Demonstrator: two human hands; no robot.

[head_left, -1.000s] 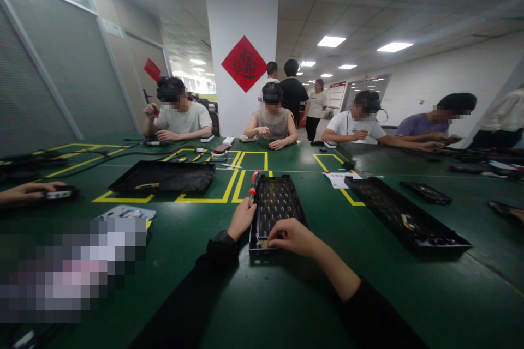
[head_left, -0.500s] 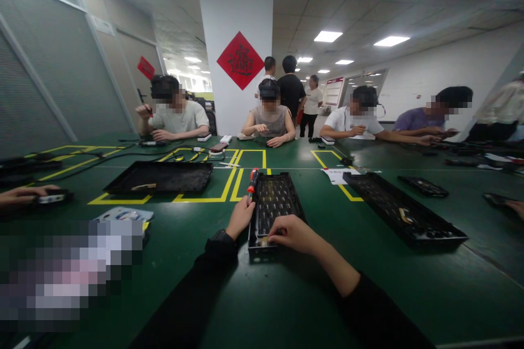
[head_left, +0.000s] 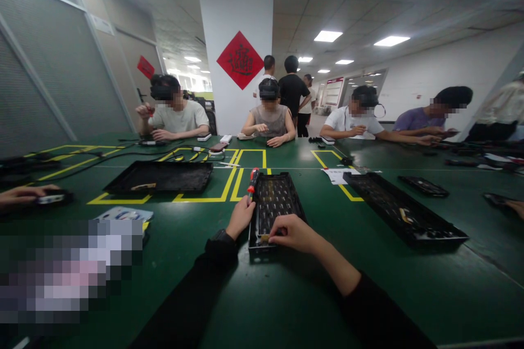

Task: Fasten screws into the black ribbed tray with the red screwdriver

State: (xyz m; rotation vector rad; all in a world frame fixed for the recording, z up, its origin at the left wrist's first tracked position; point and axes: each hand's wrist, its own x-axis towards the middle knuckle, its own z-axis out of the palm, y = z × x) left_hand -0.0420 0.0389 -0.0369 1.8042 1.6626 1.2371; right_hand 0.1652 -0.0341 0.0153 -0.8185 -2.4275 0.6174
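Note:
A black rectangular tray [head_left: 295,192] with rows of small light marks inside lies on the green table. At its left edge my left hand [head_left: 240,218] is closed round a red and black screwdriver [head_left: 253,180], which points away from me. Over the tray's near end is my right hand [head_left: 291,233], its fingers pinched on a small yellowish piece [head_left: 265,238] low in the near left corner. The fingers hide part of that piece.
Another black tray [head_left: 164,177] lies to the left, and a long black tray [head_left: 413,212] to the right. White paper [head_left: 341,176] is beside the right one. A plastic packet [head_left: 125,214] sits at left. Several people work across the table; other hands show at both sides.
My hands and the tray have stayed almost in place; the yellowish piece has shifted slightly under my right fingers. In the background, a standing person in white has moved left, behind the one in black.

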